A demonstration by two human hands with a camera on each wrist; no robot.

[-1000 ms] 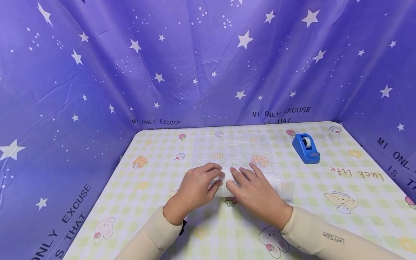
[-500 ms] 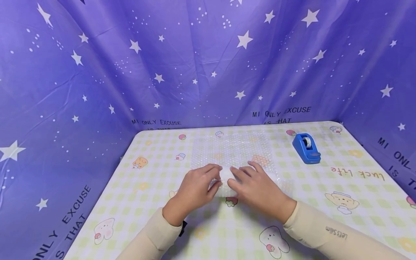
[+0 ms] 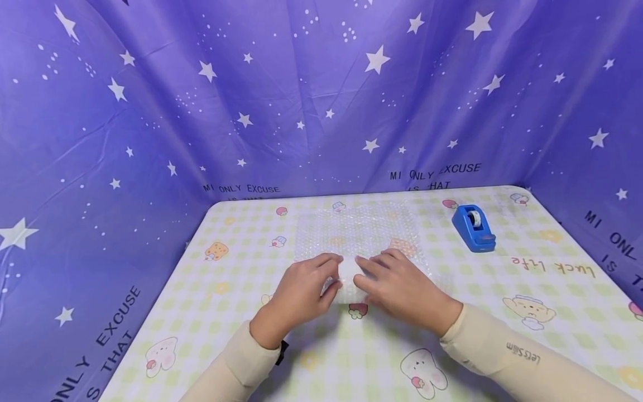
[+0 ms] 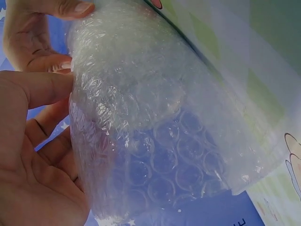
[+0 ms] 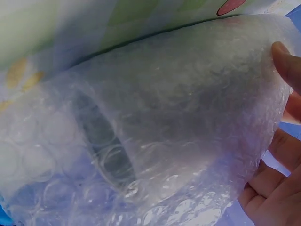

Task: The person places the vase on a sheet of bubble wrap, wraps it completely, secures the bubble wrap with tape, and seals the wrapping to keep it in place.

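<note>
Clear bubble wrap (image 3: 356,226) lies flat toward the far side of the table, and its near part is rolled round a pale cylindrical thing (image 5: 188,108). Through the film in the right wrist view, one end of that thing looks dark; its exact kind cannot be told. My left hand (image 3: 305,287) holds the left part of the roll, thumb on the near side and fingers curled over the top. On the right part, my right hand (image 3: 399,286) grips the roll in the same manner. A short stretch of the roll (image 3: 348,287) shows between both hands.
A blue tape dispenser (image 3: 473,230) stands at the back right, beyond the right hand. The table (image 3: 241,335) has a green-and-white checked cover with printed cartoons. A purple starry curtain (image 3: 281,111) surrounds its back and sides.
My right hand has shifted slightly to the right, and its fingers have curled in more over the roll. The left hand stays nearly in place; less of the white roll shows beside the right hand.
</note>
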